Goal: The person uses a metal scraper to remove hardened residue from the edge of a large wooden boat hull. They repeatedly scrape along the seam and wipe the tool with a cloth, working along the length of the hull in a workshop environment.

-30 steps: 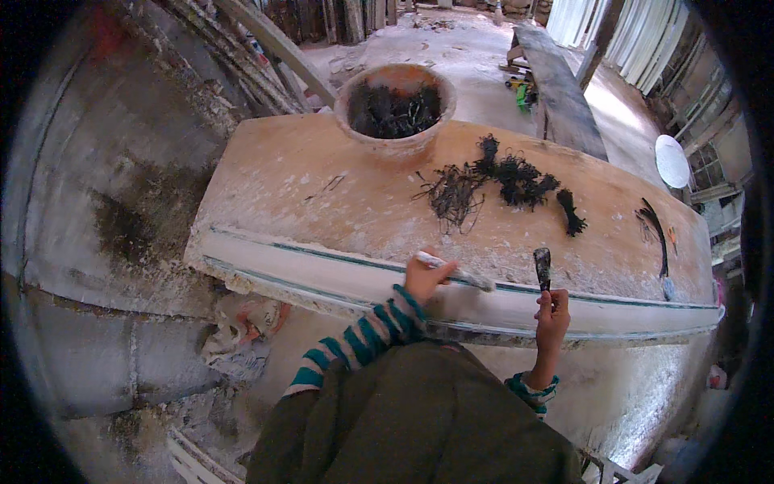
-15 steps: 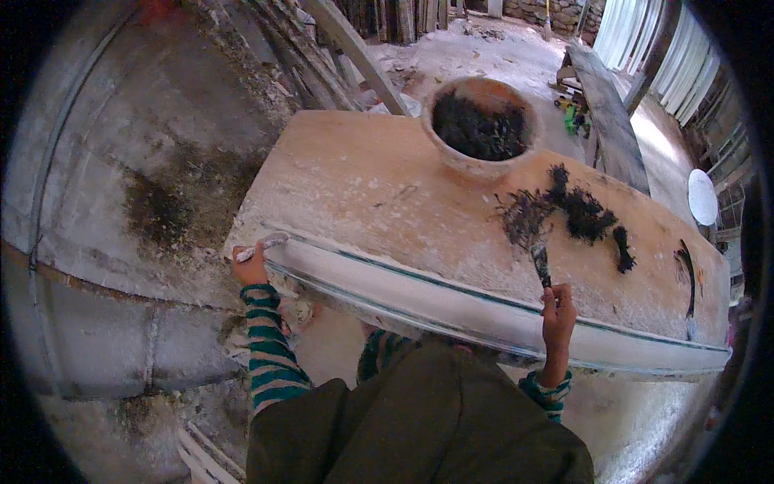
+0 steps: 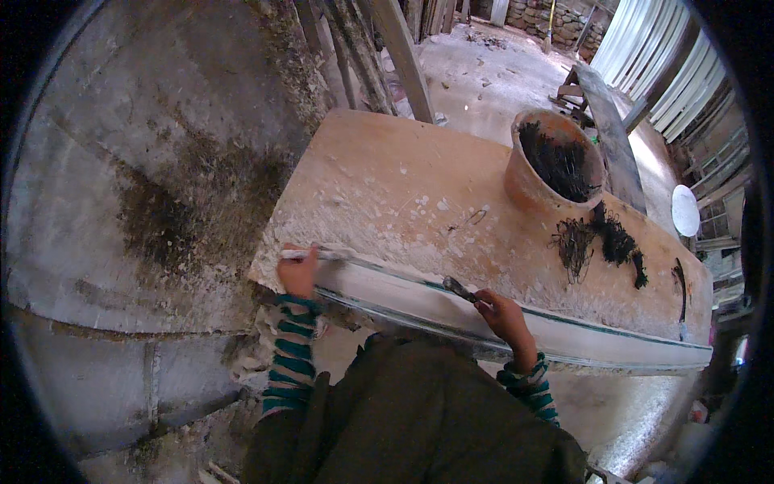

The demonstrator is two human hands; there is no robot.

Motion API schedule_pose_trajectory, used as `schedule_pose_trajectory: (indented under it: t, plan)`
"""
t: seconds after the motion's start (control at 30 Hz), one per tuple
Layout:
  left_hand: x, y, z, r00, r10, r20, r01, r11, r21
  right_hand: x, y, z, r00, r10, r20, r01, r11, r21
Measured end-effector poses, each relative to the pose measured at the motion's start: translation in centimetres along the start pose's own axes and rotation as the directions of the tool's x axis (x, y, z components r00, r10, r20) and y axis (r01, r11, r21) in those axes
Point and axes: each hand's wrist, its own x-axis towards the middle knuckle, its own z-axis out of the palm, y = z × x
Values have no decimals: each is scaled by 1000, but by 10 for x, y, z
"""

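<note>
A long white plaster moulding (image 3: pixel 548 323) with dark green edge lines runs along the near edge of a wooden board. At its left end, my left hand (image 3: pixel 298 273) is closed around a whitish, plaster-smeared tool (image 3: pixel 329 254), whose tip lies at the moulding's upper edge. My right hand (image 3: pixel 504 316) grips a short dark tool (image 3: pixel 458 287) with a greyish end, pointing up and left over the moulding; its exact kind is hard to make out. Farther right on the board lies a clump of dark fibres (image 3: pixel 617 239).
An orange-brown bucket (image 3: pixel 520 165) full of dark fibres stands on the board's far side. The board (image 3: pixel 379 157) carries white plaster crumbs. A thin dark strip (image 3: pixel 684 290) lies at its right end. Timber posts (image 3: pixel 407 60) stand behind, and a stained grey slab (image 3: pixel 97 185) is at left.
My right hand has moved left with its tool, from near the dark fibres to above the moulding. My left hand still holds its tool at the left end. The view has shifted.
</note>
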Motion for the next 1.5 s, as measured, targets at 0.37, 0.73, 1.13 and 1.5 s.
schedule_pose_trajectory:
  t: [0.37,0.73,1.13,1.5]
  plan:
    - [12,-5,-100,966,99,-240,-94,995,32,26,-53,22,988,114,102,-79,950,-301]
    - [-11,-24,-78,970,-160,-183,110,961,-254,15,-52,14,976,184,120,-135,933,-333]
    - [-7,-21,-78,974,-193,-117,146,934,-327,21,-55,25,986,123,110,-75,929,-363]
    - [-15,-19,-80,979,-183,-90,147,939,-310,33,-51,32,991,55,123,7,889,-457]
